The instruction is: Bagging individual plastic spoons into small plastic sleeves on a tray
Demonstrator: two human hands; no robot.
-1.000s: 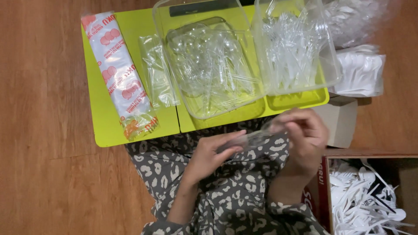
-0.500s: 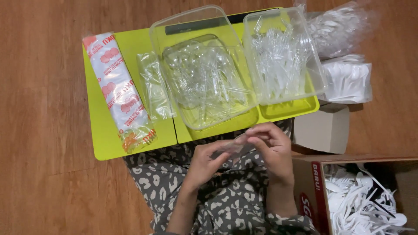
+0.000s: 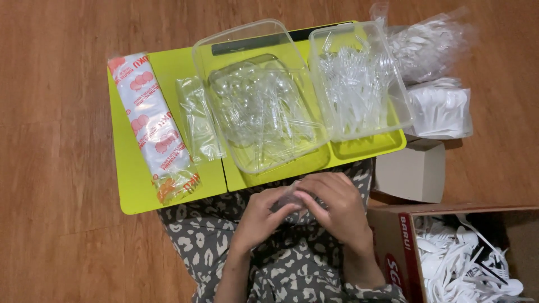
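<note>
Hands met over my lap, just below the yellow counter. My left hand and right hand both pinched one small clear plastic packet between the fingertips. Nearby on the counter stood a clear tub of spoons.

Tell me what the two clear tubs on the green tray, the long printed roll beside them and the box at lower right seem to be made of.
Clear tubs: see-through glossy plastic, apparently rigid; the cutlery inside shows through the walls.
Long printed roll: thin shiny film wrap, probably plastic; it crinkles at the end.
Box: brown corrugated cardboard, matte, judging by its raw edge.
Green tray: smooth, likely plastic.
</note>
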